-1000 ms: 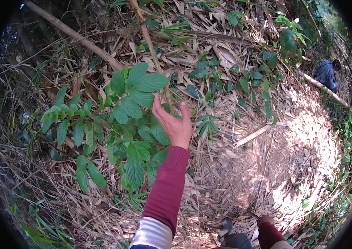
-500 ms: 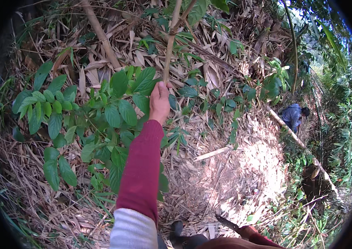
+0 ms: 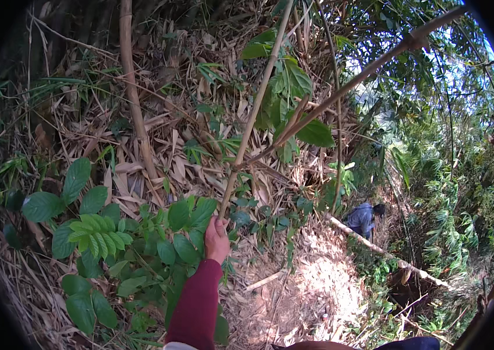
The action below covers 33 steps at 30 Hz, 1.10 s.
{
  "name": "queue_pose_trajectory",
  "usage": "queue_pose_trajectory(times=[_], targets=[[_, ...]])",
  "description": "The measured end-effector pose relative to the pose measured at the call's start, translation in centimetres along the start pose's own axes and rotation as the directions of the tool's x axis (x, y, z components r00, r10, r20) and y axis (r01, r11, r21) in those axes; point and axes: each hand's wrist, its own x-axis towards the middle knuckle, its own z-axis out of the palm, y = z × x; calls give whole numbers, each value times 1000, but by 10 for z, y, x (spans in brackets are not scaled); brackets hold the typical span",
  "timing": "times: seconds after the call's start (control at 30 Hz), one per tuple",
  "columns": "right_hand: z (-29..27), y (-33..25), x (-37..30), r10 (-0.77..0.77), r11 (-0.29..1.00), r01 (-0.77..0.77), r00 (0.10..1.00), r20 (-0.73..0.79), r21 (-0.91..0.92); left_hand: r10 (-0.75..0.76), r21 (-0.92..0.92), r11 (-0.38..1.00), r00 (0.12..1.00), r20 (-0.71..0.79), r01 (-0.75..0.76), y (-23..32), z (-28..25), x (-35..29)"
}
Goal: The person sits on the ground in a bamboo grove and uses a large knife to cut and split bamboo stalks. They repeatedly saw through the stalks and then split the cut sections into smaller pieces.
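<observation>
My left hand (image 3: 216, 240), in a maroon sleeve, is closed around the lower part of a thin brown stem (image 3: 257, 102). The stem leans up and away, and a side branch (image 3: 363, 73) forks from it above my hand and runs to the upper right. Large green leaves (image 3: 317, 133) hang near the fork. Beside my left hand grows a leafy green shrub (image 3: 184, 248). My right hand is out of view.
Dry fallen leaves (image 3: 177, 149) cover the slope. A second bare stem (image 3: 132, 87) stands at the upper left. To the right, a person (image 3: 361, 219) in blue-grey bends beside a fallen pole (image 3: 387, 254), near a dark hollow (image 3: 408, 286). Dense greenery (image 3: 445, 227) fills the right side.
The view has tipped upward, so the scene sits lower and more of the forked branch shows. My left hand keeps hold of the stem. My right hand and its dark blade have left the view.
</observation>
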Motion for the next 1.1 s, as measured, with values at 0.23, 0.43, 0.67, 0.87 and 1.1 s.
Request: queue_pose_trajectory(times=[0.23, 0.43, 0.67, 0.87, 1.1], targets=[[-104, -85, -78, -167, 983, 158, 981, -98, -89, 156, -55, 984, 967, -202, -171, 70, -86, 78], [-152, -135, -112, -308, 941, 284, 944, -119, -182, -69, 333, 938, 993, -99, 98, 60, -190, 25], [-165, -149, -119, -453, 862, 417, 889, -69, -288, 144, 448, 882, 989, 35, -145, 9, -156, -90], [-136, -132, -120, -550, 794, 494, 832, -71, -354, 234, 490, 840, 970, 62, -234, 30, -135, -137], [-151, -116, -99, -714, 602, 633, 700, 27, -488, -149, 583, 807, 988, 45, 96, 236, -210, -117]])
